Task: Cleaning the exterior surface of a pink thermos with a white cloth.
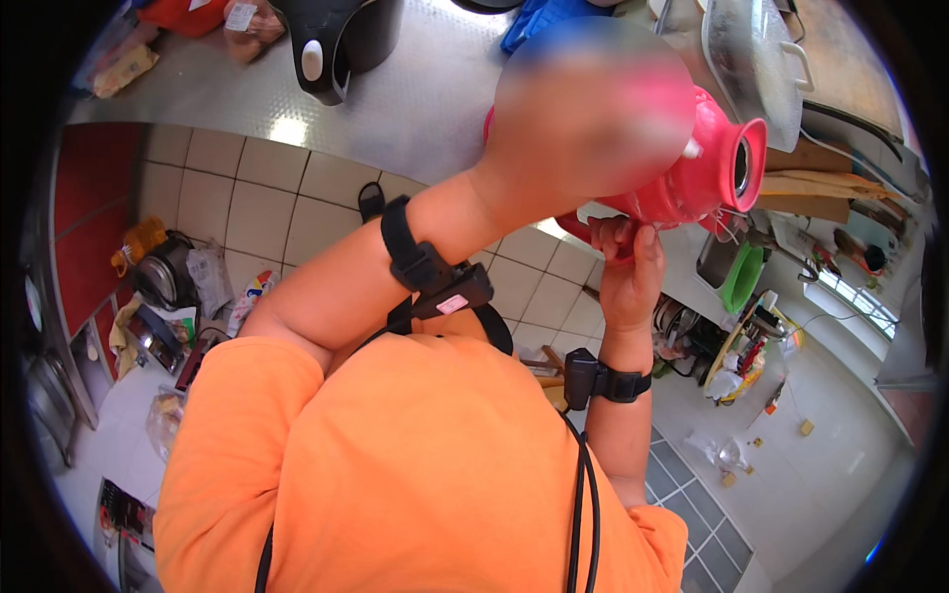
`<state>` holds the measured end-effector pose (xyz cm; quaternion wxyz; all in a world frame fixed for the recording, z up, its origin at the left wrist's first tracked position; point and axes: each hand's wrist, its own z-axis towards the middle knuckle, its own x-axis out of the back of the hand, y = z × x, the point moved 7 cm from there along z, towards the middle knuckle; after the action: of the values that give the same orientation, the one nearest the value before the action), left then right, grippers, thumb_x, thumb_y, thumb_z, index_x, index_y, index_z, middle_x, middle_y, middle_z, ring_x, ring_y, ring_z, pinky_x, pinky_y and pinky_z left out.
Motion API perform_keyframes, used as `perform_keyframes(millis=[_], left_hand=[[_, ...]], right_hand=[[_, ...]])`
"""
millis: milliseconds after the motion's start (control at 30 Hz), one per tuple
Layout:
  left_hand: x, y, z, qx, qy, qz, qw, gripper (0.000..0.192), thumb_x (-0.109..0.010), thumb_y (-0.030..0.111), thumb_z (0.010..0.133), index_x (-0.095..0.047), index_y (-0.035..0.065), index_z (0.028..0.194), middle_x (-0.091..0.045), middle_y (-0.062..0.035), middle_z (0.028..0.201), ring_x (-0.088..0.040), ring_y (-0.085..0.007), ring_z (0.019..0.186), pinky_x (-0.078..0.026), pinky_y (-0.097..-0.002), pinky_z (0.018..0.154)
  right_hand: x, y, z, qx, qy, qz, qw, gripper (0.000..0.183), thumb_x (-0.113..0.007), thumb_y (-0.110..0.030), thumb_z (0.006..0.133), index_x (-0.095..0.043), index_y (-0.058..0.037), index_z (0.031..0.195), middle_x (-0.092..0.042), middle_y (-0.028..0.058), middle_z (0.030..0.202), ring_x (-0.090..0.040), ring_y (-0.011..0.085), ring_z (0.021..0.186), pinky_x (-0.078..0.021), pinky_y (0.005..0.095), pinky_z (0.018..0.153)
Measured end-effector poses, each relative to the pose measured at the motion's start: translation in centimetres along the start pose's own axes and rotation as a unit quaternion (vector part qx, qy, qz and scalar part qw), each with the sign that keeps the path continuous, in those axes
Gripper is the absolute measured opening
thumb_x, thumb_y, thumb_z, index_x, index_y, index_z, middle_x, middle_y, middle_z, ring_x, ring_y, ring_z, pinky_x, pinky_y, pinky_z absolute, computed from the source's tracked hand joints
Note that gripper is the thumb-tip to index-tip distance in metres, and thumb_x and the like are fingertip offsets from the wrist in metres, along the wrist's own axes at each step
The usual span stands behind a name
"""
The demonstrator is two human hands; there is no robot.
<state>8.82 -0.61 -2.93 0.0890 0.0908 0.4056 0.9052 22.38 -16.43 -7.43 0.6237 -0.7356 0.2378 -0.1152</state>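
A pink vacuum flask (700, 159) with a silvery lined mouth lies tipped over in front of me, its open mouth facing right. My right hand (634, 256) grips its pink side handle (577, 227) from below, fingers curled round it. Over the body of the flask is my left hand (552, 144), mostly hidden by a round blur. Its fingers and what they hold cannot be made out. Thin wire loops (730, 222) hang beside the flask's neck. Each wrist wears a black strap with a small device.
Along the metal countertop (200, 81) stand a black appliance pot (371, 37), a blue item (530, 22) and a clear lidded container (756, 67). A green basket (744, 276) is at the right. On the floor at left are an oil bottle (141, 243) and several bags and pots.
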Motion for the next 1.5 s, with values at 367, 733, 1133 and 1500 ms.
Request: perform_keyframes(millis=[367,733,1133,1500], left_hand=[[-2.7,4.0,1.0,-0.031,-0.084,0.147,0.985,0.035,-0.066,0.013,0.080,-0.068,0.0174,0.114,-0.054,-0.0014,0.085,-0.055,-0.0213,0.081,-0.042,-0.0355,0.070],[-2.5,3.2,1.9,-0.036,-0.064,0.162,0.984,0.033,-0.066,0.014,0.079,-0.068,0.0169,0.112,-0.053,-0.0014,0.082,-0.055,-0.0218,0.078,-0.043,-0.0370,0.067],[-4.4,6.7,-3.5,-0.128,-0.159,0.191,0.960,0.042,-0.063,0.018,0.078,-0.065,0.0242,0.120,-0.050,0.0039,0.086,-0.051,-0.0148,0.082,-0.037,-0.0344,0.072],[0.0,2.6,0.2,-0.081,-0.061,0.144,0.984,0.033,-0.068,0.008,0.071,-0.069,0.0257,0.099,-0.052,0.0011,0.080,-0.054,-0.0208,0.076,-0.041,-0.0349,0.068]], right_hand=[[-0.5,-0.1,0.2,-0.008,-0.006,-0.022,1.000,0.035,-0.052,-0.036,0.099,-0.049,-0.0045,0.085,-0.049,0.0048,0.072,-0.046,0.0176,0.071,-0.0402,0.0356,0.075],[-0.2,0.2,0.2,-0.003,-0.027,-0.016,0.999,0.038,-0.052,-0.039,0.099,-0.049,-0.0041,0.085,-0.052,0.0060,0.075,-0.048,0.0162,0.071,-0.0400,0.0308,0.071],[-0.1,0.0,0.0,0.038,0.045,-0.124,0.990,0.036,-0.051,-0.040,0.100,-0.057,-0.0045,0.097,-0.055,0.0021,0.080,-0.047,0.0104,0.071,-0.0392,0.0268,0.069],[-0.3,0.4,0.3,0.008,-0.020,-0.014,1.000,0.036,-0.049,-0.037,0.101,-0.047,-0.0053,0.083,-0.049,0.0046,0.073,-0.043,0.0152,0.070,-0.0380,0.0316,0.072]])
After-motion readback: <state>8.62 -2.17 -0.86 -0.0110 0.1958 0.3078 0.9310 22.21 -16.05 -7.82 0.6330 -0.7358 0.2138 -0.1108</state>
